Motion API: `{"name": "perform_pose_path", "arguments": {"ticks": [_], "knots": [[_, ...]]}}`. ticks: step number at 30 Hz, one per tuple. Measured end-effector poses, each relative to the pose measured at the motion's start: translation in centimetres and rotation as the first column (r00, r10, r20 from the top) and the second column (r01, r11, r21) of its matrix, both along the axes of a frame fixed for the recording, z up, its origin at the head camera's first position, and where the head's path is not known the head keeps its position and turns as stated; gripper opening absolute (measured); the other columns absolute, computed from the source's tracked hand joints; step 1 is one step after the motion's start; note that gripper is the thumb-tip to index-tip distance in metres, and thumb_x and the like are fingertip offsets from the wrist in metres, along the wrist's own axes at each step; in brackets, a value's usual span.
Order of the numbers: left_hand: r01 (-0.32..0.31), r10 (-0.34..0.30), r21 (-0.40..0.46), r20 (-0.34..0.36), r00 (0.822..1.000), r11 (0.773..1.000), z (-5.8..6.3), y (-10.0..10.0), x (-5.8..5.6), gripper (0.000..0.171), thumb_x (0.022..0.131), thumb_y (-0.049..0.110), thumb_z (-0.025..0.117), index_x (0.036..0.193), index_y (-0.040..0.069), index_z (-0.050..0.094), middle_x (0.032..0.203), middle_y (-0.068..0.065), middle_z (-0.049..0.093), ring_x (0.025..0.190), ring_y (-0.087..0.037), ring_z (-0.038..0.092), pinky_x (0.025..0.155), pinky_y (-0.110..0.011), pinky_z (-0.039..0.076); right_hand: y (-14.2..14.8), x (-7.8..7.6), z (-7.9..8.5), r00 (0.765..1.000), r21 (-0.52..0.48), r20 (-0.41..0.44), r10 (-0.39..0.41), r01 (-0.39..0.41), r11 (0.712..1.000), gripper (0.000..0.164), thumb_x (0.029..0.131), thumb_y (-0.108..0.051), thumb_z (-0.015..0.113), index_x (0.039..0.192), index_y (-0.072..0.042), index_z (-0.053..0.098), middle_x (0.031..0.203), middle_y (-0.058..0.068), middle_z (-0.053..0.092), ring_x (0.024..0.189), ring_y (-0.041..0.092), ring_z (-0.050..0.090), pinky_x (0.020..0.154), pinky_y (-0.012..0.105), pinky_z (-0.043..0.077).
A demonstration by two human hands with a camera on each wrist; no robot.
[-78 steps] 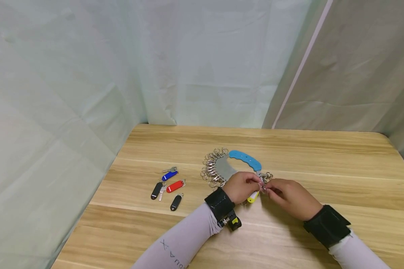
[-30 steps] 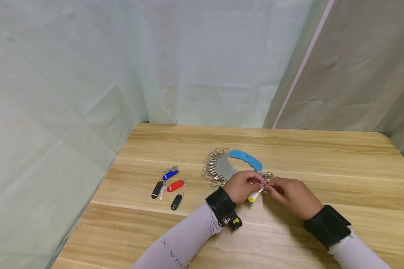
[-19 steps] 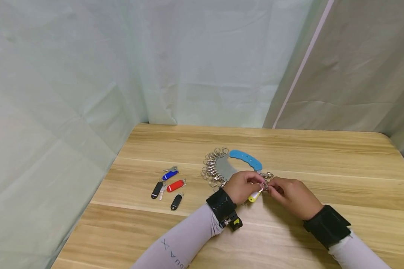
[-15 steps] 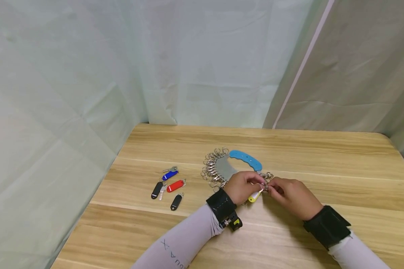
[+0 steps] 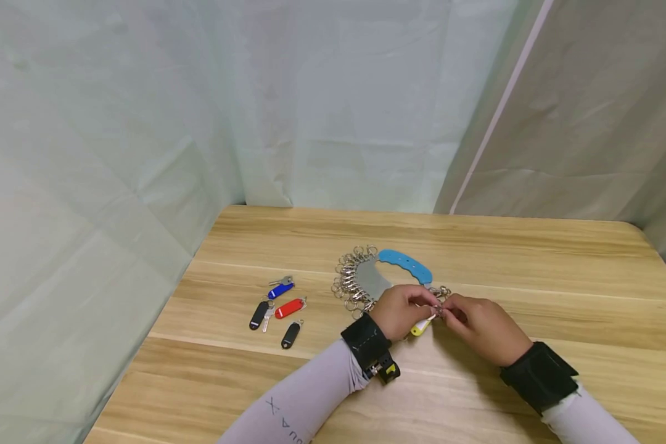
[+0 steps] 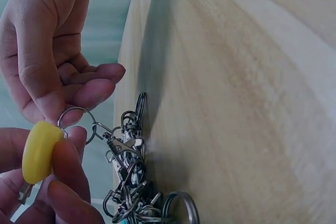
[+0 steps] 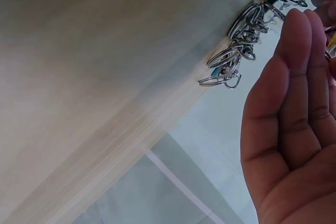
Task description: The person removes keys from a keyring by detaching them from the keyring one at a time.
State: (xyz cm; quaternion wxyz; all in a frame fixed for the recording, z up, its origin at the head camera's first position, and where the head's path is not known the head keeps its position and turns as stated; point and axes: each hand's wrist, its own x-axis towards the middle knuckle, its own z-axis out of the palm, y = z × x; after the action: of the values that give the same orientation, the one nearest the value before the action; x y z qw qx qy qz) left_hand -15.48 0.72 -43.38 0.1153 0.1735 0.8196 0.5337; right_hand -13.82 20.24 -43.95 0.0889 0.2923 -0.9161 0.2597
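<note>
Between the thumb and fingers of my left hand (image 5: 399, 310) is a yellow key tag (image 6: 41, 153), its white label showing in the head view. A bit of metal (image 6: 24, 192) sticks out below the tag in the left wrist view. My right hand (image 5: 489, 330) pinches a split ring (image 6: 77, 109) close beside the tag, its other fingers loosely bent. This ring links to a clip on the key holder, a grey curved plate (image 5: 370, 280) with a blue handle (image 5: 405, 265). Many metal clips and rings (image 6: 131, 171) line the plate. My left hand hides part of the plate.
Left of the holder lie a blue key tag (image 5: 280, 290) with a key, a red key tag (image 5: 290, 308), and two black ones, the upper black tag (image 5: 258, 315) beside a key (image 5: 268, 318). The wooden table (image 5: 533, 259) meets pale curtains (image 5: 338, 123) behind.
Both hands stay at the same spot on the holder. My left fingertips and the yellow key tag have shifted slightly right, closer to my right fingertips. The other tags lie as before.
</note>
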Motion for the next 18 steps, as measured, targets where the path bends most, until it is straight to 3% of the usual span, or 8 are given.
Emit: {"name": "perform_pose_path", "arguments": {"ticks": [5,11,18], "knots": [[-0.017,0.016,0.007,0.018,1.0,1.0,-0.03,-0.03,-0.04,0.009,0.087,0.011,0.067,0.089,0.02,0.07,0.083,0.012,0.064,0.069,-0.004,0.057,0.059,-0.023,0.046,0.06,0.06,-0.13,1.0,-0.014,0.022,0.014,-0.014,1.0,0.01,0.088,-0.013,0.066,0.094,-0.017,0.059,0.071,-0.017,0.054,0.061,-0.001,0.049,0.055,0.025,0.044],[-0.03,0.029,0.026,0.032,0.999,0.999,-0.05,-0.05,-0.15,0.009,0.088,0.011,0.065,0.09,0.019,0.069,0.083,0.011,0.063,0.07,-0.006,0.056,0.059,-0.023,0.045,0.04,-0.04,-0.32,0.997,-0.052,0.044,0.067,-0.065,0.997,0.036,0.082,-0.009,0.072,0.111,-0.015,0.052,0.083,-0.012,0.059,0.072,0.0,0.055,0.061,0.027,0.049],[-0.017,0.013,0.07,0.063,0.998,0.997,-0.2,0.04,-0.13,0.011,0.088,0.008,0.064,0.087,0.018,0.068,0.081,0.007,0.063,0.069,-0.007,0.056,0.059,-0.023,0.045,0.06,-0.24,-0.5,0.996,-0.034,-0.027,0.085,-0.086,0.996,0.031,0.082,-0.009,0.072,0.109,-0.014,0.057,0.099,-0.008,0.059,0.082,0.004,0.055,0.067,0.03,0.05]]}}
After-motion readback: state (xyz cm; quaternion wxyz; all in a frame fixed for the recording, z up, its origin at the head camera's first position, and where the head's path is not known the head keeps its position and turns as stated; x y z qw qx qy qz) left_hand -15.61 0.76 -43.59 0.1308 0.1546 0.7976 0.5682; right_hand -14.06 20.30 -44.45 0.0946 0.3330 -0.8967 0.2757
